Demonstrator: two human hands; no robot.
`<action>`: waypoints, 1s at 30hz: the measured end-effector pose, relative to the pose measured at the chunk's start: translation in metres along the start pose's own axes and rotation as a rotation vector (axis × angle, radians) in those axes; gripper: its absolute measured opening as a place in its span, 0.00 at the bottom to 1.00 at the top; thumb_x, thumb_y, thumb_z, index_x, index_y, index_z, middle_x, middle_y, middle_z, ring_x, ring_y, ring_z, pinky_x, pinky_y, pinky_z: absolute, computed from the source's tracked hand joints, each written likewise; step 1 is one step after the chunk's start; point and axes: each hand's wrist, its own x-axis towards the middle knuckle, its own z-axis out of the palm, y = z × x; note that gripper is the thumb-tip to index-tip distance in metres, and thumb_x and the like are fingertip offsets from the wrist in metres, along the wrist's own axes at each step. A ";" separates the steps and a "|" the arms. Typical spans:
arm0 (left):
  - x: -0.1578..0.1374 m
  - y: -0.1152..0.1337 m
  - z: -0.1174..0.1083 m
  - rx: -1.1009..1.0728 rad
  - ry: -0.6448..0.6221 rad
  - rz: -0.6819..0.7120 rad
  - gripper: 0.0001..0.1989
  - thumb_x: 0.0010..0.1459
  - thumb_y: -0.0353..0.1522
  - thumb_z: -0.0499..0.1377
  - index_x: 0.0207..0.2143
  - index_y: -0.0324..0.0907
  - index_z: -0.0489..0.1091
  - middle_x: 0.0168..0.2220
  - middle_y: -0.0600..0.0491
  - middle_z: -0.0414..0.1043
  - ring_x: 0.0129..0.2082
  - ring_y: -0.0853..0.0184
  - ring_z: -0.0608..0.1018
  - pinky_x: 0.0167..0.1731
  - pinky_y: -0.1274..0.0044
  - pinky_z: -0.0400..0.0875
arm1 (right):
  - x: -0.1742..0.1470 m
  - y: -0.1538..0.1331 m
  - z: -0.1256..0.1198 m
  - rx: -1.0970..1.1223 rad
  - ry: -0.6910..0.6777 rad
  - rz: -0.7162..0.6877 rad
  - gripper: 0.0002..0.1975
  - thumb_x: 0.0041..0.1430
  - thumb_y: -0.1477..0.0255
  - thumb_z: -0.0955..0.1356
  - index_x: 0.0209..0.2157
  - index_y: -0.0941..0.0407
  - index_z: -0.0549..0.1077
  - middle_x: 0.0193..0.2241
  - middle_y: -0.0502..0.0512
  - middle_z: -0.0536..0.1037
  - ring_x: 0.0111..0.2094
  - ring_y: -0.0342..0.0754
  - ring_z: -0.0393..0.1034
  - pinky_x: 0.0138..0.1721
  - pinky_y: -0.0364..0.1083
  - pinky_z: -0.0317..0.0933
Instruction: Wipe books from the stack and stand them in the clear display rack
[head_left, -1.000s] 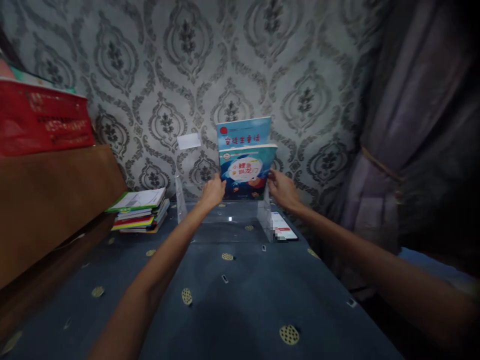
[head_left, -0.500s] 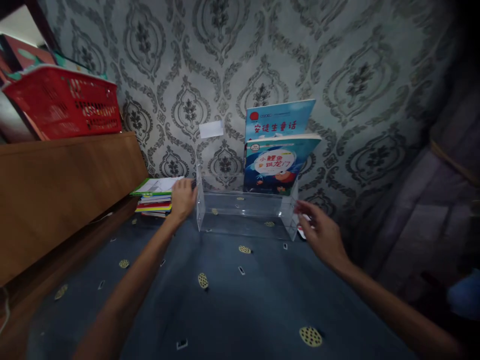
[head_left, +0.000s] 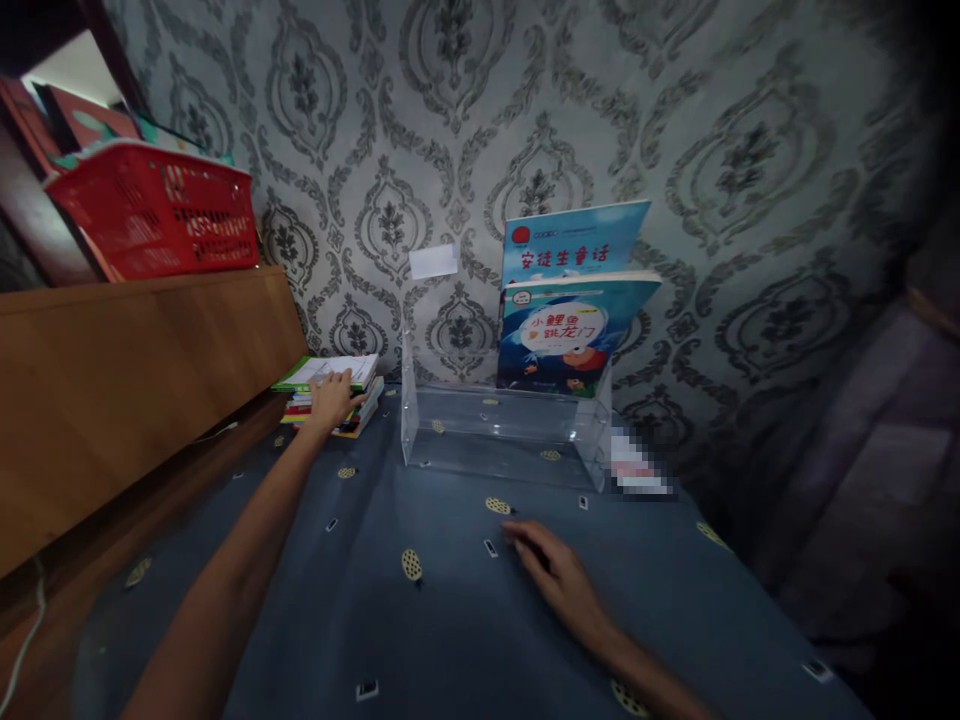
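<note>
At the left, my left hand point(head_left: 331, 400) rests against the near side of a stack of books point(head_left: 365, 412), its fingers spread at the top ones. A green-edged book point(head_left: 298, 376) is near the top of this stack. My right hand point(head_left: 556, 572) hovers low over the dark cloth, fingers loosely bent and apart, holding nothing. Beyond it stands a clear acrylic rack point(head_left: 480, 470). Two picture books lean upright in the rack's right part: a blue fish-cover book point(head_left: 562, 365) in front and a light-blue book point(head_left: 630, 228) behind it.
A white label point(head_left: 433, 261) sits at the rack's upper left. Beside the rack's right end lies a pixelated pale item point(head_left: 637, 470). A red basket point(head_left: 150, 215) stands on a wooden ledge point(head_left: 142, 370) at the left. Patterned wallpaper point(head_left: 457, 150) backs the cloth-covered surface point(head_left: 315, 600).
My left hand has moved left from the rack's left side to the book stack. My right hand has left the rack's right side and come nearer, toward the middle. The view has shifted slightly.
</note>
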 end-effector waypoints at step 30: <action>0.012 0.034 -0.023 0.022 0.006 -0.140 0.21 0.65 0.37 0.49 0.51 0.35 0.72 0.55 0.33 0.71 0.56 0.45 0.70 0.51 0.57 0.65 | -0.001 0.006 0.001 0.026 -0.027 0.007 0.18 0.61 0.61 0.61 0.39 0.53 0.79 0.36 0.58 0.82 0.38 0.55 0.77 0.45 0.54 0.70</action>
